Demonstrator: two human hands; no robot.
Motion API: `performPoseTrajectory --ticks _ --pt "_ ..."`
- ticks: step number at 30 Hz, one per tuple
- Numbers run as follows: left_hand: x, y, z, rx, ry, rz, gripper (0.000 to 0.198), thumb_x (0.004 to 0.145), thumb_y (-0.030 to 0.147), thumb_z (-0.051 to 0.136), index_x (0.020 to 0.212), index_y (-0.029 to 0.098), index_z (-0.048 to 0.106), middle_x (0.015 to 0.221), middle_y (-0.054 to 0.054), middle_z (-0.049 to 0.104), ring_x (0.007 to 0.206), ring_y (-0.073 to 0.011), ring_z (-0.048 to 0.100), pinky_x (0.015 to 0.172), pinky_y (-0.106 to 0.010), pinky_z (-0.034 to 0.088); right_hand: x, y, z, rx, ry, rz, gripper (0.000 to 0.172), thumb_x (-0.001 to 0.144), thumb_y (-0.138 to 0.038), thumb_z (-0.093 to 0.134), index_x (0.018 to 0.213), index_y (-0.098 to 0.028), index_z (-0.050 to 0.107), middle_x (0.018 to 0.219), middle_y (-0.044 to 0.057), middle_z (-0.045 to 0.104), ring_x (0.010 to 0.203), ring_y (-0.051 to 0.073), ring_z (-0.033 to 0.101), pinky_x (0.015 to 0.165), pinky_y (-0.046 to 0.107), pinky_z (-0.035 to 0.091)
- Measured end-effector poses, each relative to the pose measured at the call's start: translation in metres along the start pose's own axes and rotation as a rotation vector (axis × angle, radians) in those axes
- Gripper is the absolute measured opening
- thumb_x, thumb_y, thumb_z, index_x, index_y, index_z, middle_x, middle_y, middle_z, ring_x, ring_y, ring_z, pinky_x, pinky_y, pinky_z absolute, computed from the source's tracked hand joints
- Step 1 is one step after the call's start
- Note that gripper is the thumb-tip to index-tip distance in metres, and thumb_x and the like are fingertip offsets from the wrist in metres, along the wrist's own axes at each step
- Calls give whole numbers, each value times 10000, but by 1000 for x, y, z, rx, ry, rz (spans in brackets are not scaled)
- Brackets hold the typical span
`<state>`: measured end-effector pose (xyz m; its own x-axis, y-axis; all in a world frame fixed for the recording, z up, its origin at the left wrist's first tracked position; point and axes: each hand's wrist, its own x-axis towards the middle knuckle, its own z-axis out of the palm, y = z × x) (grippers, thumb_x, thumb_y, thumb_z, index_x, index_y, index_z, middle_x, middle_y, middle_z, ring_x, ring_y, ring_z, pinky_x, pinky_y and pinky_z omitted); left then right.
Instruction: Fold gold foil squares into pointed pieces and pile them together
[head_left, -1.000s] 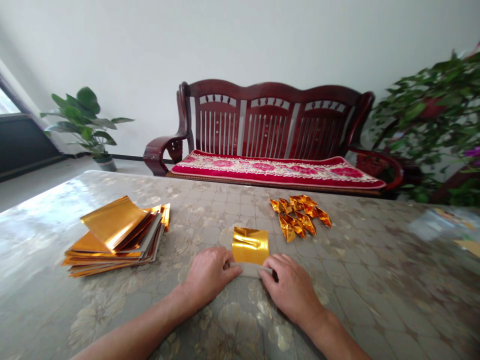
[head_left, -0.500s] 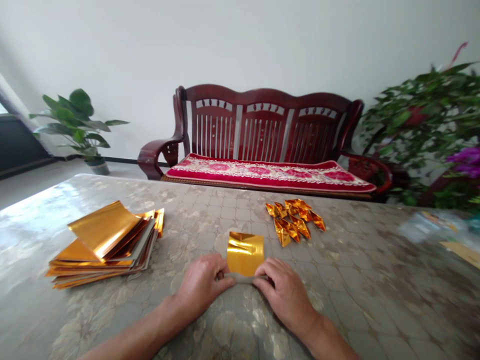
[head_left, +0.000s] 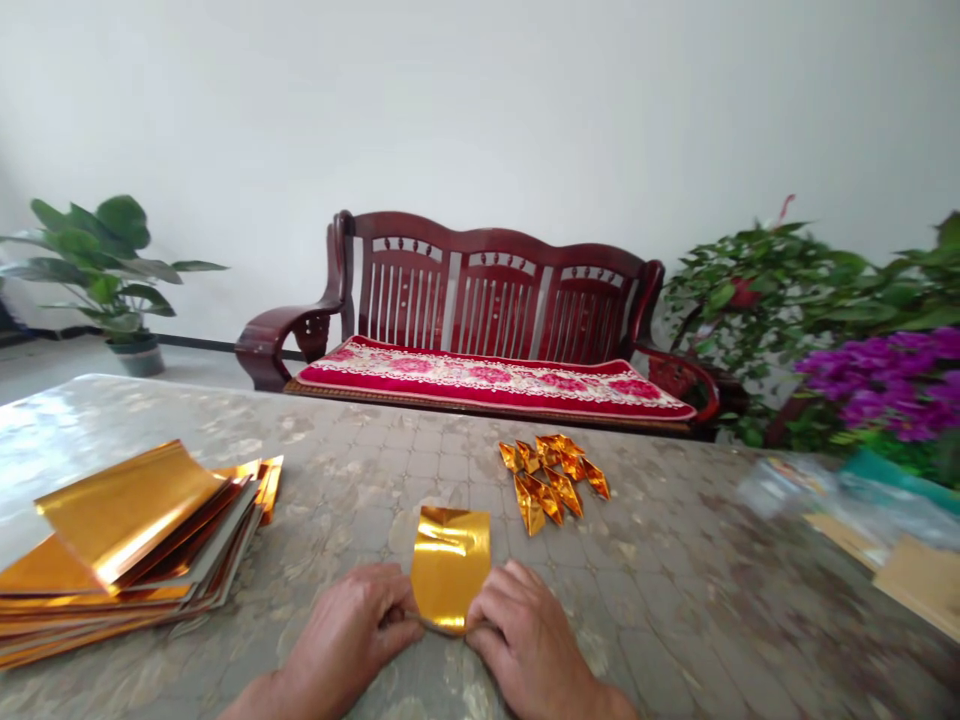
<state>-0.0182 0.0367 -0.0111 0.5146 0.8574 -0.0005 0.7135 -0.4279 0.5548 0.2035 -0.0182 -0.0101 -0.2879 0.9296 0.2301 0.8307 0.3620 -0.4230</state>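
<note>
A sheet of shiny gold foil paper [head_left: 451, 570] lies in front of me on the patterned table, its near edge curled over. My left hand [head_left: 364, 625] pinches the near left corner between thumb and fingers. At the near right corner, my right hand [head_left: 517, 625] grips the paper the same way. Beyond it to the right sits a cluster of several folded gold foil pieces [head_left: 551, 480] with pointed ends. Off to the left rests a thick stack of gold foil sheets [head_left: 135, 520], the top ones bent upward.
Clear plastic packaging [head_left: 787, 485] and brown cardboard [head_left: 919, 580] lie at the table's right side. Behind the table [head_left: 360, 490] stands a dark wooden bench [head_left: 491, 290] with a red floral cover. Potted plants [head_left: 112, 265] and purple flowers [head_left: 885, 380] flank it.
The view has shifted right and tilted up, so everything sits lower and further left. The paper's near edge, a pale strip between my fingers before, now shows as a rounded gold curl.
</note>
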Motion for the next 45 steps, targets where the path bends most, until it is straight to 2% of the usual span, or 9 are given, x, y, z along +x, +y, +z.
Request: performPoseTrajectory --ticks 6,13,21,26,32,45 --pt "0 3 -4 12 -4 -36 247 823 317 583 608 196 578 699 22 645 736 -152 579 647 -239 327 1 -3 -2 6 2 30 148 861 -135 640 751 -219 588 821 -40 610 867 147 506 761 273 331" --pt "2 5 -7 30 -17 -84 247 800 319 584 591 188 569 659 23 624 670 -139 559 590 -242 280 4 -1 -5 -60 -17 32 245 974 -247 528 740 -223 598 784 -39 616 818 144 500 735 277 320" --pt "3 13 -17 61 -41 -119 253 793 379 621 625 191 597 670 15 621 658 -142 536 571 -249 253 7 -1 -3 -113 -8 94 258 953 -266 541 711 -217 613 768 2 618 801 178 517 709 297 332" --pt "3 11 -14 76 -25 -76 334 875 412 548 627 192 593 694 2 641 703 -155 565 610 -257 288 6 1 0 -120 27 90 230 947 -270 546 732 -223 611 776 6 623 801 186 528 711 302 336" --pt "3 9 -10 81 -10 -112 307 864 414 564 650 194 587 713 -5 650 725 -167 579 635 -255 310 5 9 2 -142 85 121 218 908 -331 614 720 -223 587 755 0 627 763 185 533 681 301 323" --pt "4 9 -8 94 18 -109 272 846 359 566 631 193 550 684 2 603 698 -157 545 619 -268 292 6 10 2 -179 104 151 190 862 -278 624 692 -224 558 720 -8 609 741 183 520 667 299 303"
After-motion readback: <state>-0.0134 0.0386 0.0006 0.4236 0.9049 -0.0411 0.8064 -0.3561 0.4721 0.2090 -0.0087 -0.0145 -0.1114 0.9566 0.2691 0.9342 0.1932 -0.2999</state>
